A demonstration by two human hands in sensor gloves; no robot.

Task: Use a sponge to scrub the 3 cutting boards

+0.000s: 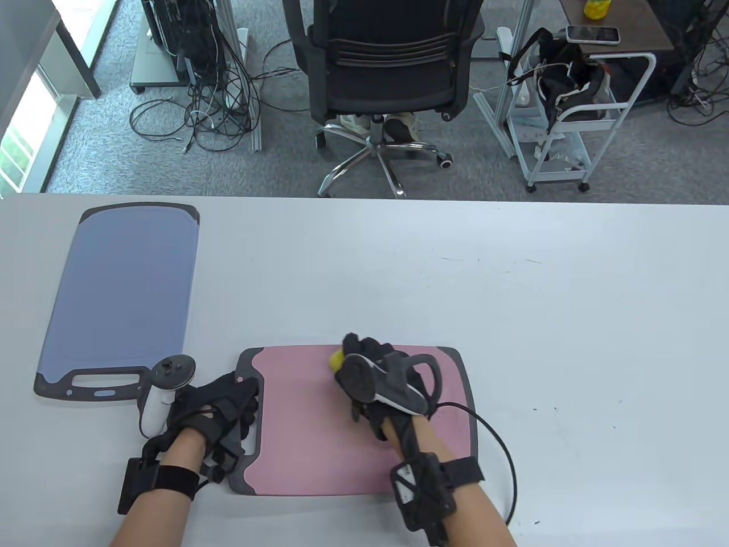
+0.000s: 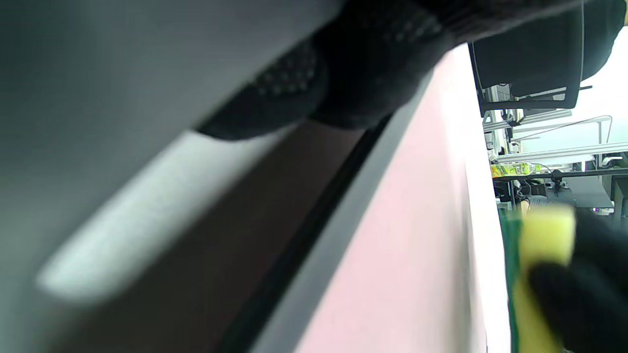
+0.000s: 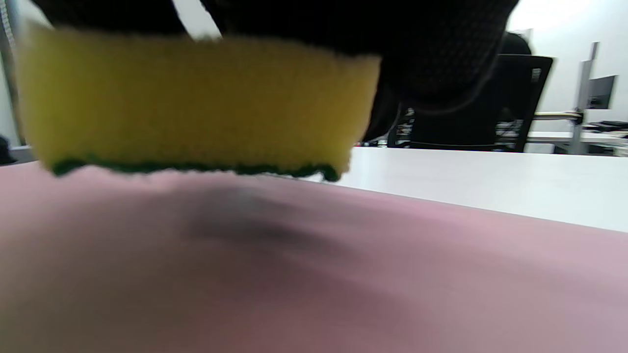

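Sponge (image 3: 196,103) gripped beneath right hand's (image 1: 380,380) fingers (image 3: 431,54).

An office or lab. A black swivel chair (image 1: 387,62) stands on grey carpet (image 1: 114,154). Tangled cables (image 1: 211,108) trail nearby.

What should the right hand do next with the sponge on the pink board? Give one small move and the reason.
Probably draw the sponge back toward the near edge in a firm stroke. The right hand grips it at the far edge of the pink cutting board, green scrub side down, so the near surface lies ahead of it. The left hand rests on the handle end, steadying the board.
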